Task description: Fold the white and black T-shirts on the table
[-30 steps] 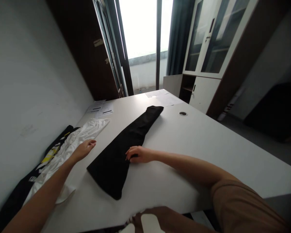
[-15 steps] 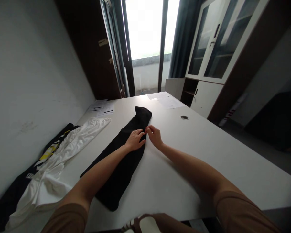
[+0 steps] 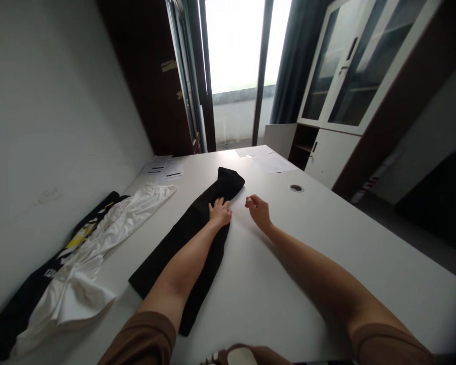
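Observation:
A pair of black trousers (image 3: 190, 228), folded into a long narrow shape, lies slantwise on the white table (image 3: 281, 284). My left hand (image 3: 220, 213) rests on the trousers near their right edge, its fingers spread over the cloth. To the right, just above the table and apart from the cloth, is my right hand (image 3: 259, 212). Its fingers are curled in a pinch. A small reddish spot shows at the fingertips; whether it is a held thing or part of the fingers I cannot make out.
White cloth (image 3: 137, 213) lies along the left side over a black garment with yellow print (image 3: 81, 234). Papers (image 3: 167, 167) lie at the far left, more papers (image 3: 271, 162) at the far right. A round cable hole (image 3: 297, 188) is near the right edge. Beyond stands a cabinet (image 3: 334, 157).
My right hand has moved right, off the edge of the trousers. My left hand has changed from fingers bunched at that edge to fingers spread on the cloth. The view has shifted slightly.

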A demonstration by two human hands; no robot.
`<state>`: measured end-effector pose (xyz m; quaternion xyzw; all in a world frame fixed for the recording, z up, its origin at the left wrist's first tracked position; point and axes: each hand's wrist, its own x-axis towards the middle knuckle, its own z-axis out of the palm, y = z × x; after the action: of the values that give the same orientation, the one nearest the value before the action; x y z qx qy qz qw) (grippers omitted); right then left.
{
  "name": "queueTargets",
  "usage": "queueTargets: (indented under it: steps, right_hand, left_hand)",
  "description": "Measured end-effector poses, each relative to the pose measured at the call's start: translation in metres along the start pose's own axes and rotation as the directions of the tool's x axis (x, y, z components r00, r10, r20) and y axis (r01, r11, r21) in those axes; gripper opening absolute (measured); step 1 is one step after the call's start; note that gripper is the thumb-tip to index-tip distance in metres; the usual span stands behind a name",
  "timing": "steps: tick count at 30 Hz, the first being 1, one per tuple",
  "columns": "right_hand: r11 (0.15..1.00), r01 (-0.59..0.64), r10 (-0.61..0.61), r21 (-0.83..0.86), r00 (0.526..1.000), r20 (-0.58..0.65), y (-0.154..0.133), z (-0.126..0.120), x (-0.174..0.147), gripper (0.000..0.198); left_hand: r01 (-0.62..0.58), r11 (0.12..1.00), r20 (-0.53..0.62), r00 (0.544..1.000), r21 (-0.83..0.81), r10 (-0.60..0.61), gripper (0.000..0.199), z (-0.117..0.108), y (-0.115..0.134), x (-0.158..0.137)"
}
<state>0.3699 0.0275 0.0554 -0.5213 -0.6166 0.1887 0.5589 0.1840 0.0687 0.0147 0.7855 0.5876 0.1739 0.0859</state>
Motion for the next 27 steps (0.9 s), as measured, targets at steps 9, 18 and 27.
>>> queueTargets:
  steps: [9,18,27]
  right_hand:
    - [0.998,-0.003,0.009,-0.069,0.996,0.086,0.013,-0.001,0.000,0.036]
    - [0.994,0.018,0.013,-0.110,0.961,0.275,0.016,0.017,-0.007,0.035]
    - [0.992,0.027,0.018,-0.127,0.938,0.347,0.018,0.020,-0.010,0.035]
  left_hand:
    - [0.473,0.844,-0.110,0.881,0.255,-0.460,0.051,-0.129,-0.200,-0.100]
    - [0.627,0.716,-0.176,0.777,0.309,-0.605,0.050,-0.205,-0.277,-0.184]
    - [0.030,0.992,0.447,0.894,-0.123,0.028,0.046,-0.209,-0.172,-0.248]
